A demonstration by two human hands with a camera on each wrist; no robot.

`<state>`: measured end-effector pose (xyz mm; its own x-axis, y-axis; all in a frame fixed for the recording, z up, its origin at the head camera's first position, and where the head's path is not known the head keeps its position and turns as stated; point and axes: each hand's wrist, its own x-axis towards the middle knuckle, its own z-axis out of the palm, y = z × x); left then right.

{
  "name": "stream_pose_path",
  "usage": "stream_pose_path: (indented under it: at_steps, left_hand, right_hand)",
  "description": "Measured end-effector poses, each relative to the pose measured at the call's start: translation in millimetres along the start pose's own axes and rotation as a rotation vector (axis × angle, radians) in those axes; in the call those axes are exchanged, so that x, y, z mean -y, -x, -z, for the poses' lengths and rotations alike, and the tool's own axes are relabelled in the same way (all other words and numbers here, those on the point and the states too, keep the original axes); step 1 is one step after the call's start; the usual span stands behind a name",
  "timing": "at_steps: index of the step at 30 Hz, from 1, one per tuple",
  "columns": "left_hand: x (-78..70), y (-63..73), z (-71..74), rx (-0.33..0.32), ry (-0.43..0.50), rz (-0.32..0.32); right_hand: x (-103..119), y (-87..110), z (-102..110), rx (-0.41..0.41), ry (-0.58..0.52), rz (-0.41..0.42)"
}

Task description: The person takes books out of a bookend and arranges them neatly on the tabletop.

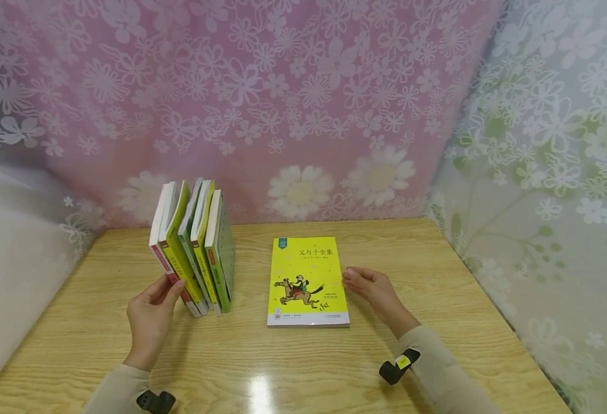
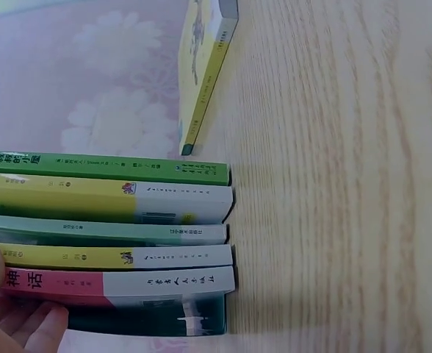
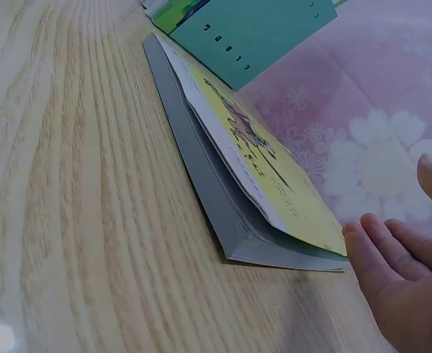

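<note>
Several books stand upright in a leaning row on the left of the table. At the row's left end, my left hand (image 1: 150,319) grips the pink-spined book (image 2: 164,282), with its thumb near the spines and fingers against the dark outer cover. Beside it stands a yellow-spined book (image 1: 179,265); a green-spined book (image 2: 113,168) closes the other end. A yellow book (image 1: 303,267) with a horse drawing lies flat, cover up, right of the row. My right hand (image 1: 378,296) is at its right edge, fingers extended; whether they touch it, I cannot tell.
The wooden table (image 1: 262,356) carries the books. A pink floral curtain (image 1: 283,115) hangs behind its back edge, and a pale floral sheet (image 1: 546,230) runs along the right side. Black cameras (image 1: 399,367) are strapped to both sleeves.
</note>
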<state>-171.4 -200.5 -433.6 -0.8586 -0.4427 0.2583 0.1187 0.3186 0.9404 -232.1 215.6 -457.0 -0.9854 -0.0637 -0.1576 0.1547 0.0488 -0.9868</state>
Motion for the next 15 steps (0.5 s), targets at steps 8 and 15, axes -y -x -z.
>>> stream_pose_path:
  at_steps: [8, 15]
  left_hand:
    - [2.5, 0.2, 0.9, -0.013, 0.01, -0.019]
    - [2.6, 1.0, 3.0, -0.033, -0.005, -0.026]
  right_hand:
    - [-1.5, 5.7, -1.6, 0.053, -0.02, -0.006]
    - [-0.4, 8.5, -2.5, 0.049, -0.026, -0.011]
